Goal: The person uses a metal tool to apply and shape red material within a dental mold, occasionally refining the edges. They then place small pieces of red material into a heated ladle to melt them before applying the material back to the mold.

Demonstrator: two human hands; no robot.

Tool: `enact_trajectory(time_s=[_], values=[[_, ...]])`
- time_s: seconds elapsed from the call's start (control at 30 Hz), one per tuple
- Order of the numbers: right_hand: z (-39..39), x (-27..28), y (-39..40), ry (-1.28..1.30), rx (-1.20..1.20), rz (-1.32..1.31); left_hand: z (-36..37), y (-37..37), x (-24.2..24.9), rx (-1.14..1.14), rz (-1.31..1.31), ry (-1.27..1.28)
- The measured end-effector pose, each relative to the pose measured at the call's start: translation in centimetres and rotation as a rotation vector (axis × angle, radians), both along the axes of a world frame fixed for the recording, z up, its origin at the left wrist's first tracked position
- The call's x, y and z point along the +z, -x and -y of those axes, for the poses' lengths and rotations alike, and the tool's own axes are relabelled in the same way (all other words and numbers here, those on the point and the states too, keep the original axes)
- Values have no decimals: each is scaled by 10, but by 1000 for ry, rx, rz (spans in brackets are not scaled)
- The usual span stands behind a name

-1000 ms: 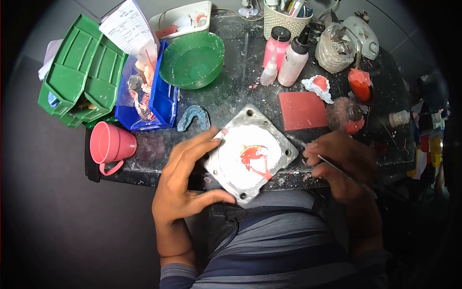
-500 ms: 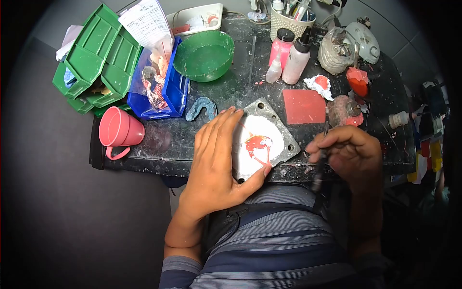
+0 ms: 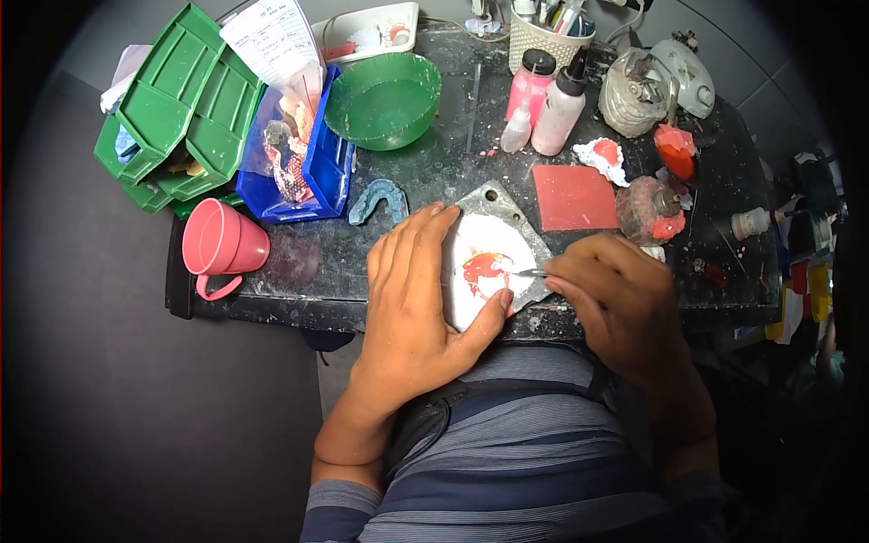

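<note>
My left hand [image 3: 405, 294] grips the left side of a metal dental flask [image 3: 472, 198], fingers along its far left edge and thumb over its near edge. White plaster [image 3: 489, 233] fills the flask, with a patch of red wax [image 3: 476, 269] set in its middle. In my right hand [image 3: 625, 303], a thin metal wax carver [image 3: 532, 272] is pinched. Its tip points left and meets the right side of the wax area; the handle is mostly hidden by my fingers.
Beyond the flask lie a blue dental impression [image 3: 379, 201] and a red wax sheet [image 3: 576, 197]. A pink mug [image 3: 215, 239], blue bin [image 3: 328, 177] and green bowl [image 3: 384, 104] stand left. Bottles [image 3: 558, 118] and a crusted burner [image 3: 644, 213] are right.
My right hand has moved left and turned, bringing the carver from upright beside the flask to its tip at the wax. My left hand keeps its hold on the flask.
</note>
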State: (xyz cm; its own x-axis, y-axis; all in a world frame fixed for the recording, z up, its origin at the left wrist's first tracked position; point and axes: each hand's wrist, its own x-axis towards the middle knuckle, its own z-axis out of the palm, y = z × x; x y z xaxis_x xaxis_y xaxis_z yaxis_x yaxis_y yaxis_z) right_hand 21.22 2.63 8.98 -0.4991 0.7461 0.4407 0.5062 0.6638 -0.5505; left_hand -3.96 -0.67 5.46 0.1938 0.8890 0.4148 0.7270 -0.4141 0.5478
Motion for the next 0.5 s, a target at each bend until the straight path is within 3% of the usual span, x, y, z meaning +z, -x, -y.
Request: enact_trajectory(time_s=[0.07, 0.5], values=[[0, 1, 5, -96, 5, 116, -1, -6, -2, 24, -14, -16], [-5, -4, 13, -185, 16, 161, -3, -16, 4, 110, -93, 59]])
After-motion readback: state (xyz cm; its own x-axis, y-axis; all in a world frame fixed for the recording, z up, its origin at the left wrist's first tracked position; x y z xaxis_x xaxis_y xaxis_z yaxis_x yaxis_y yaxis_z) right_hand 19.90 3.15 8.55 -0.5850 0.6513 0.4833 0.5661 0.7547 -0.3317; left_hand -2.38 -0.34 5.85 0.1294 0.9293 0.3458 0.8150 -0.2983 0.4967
